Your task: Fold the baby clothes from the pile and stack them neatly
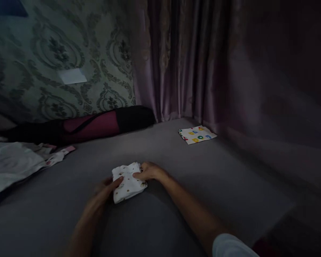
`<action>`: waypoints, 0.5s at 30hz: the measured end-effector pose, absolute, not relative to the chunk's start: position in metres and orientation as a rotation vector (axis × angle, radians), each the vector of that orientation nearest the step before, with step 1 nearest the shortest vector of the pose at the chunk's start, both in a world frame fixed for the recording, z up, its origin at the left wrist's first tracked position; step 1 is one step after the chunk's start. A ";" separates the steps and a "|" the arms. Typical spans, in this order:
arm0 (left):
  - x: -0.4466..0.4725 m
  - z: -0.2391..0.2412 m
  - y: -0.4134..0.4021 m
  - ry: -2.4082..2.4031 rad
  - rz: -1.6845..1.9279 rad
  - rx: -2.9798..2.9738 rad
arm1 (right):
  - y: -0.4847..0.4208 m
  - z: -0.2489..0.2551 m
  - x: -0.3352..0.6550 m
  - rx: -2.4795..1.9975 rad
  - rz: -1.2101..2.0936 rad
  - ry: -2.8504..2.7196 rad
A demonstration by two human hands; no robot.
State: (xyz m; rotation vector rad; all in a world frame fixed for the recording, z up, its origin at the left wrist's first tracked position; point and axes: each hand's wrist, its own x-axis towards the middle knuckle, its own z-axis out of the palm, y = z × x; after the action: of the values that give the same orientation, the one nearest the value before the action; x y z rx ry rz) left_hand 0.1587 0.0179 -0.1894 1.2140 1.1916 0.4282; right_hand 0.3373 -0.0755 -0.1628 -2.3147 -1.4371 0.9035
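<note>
While hands (pixel 106 190) (pixel 149 171) hold folded cloth (pixel 130 185), long bag-like roll's (pixel 103 125) contents hidden

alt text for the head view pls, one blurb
A person's left hand and right hand hold a small folded white cloth with a speckled print by its sides, over a grey surface. Beyond, near purple curtains, lies a flat white cloth with colourful shapes; rumpled pale fabric lies at picture left.
</note>
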 end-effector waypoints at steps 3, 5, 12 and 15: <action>0.160 -0.181 0.003 1.084 0.388 1.037 | -0.077 -0.165 0.339 -2.255 0.983 -1.461; 0.163 -0.176 -0.007 1.050 0.474 1.033 | -0.076 -0.170 0.342 -2.143 1.087 -1.403; 0.168 -0.168 -0.019 0.972 0.561 0.882 | -0.075 -0.175 0.347 -1.928 1.235 -1.169; 0.166 -0.163 -0.019 0.933 0.560 0.791 | -0.082 -0.176 0.345 -1.724 1.288 -0.890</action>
State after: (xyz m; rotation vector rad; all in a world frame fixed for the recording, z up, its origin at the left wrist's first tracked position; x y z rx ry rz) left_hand 0.1663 -0.0191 -0.1626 0.7910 0.9330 0.5596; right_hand 0.3446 -0.0818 -0.1755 -1.7242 -0.8902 1.2880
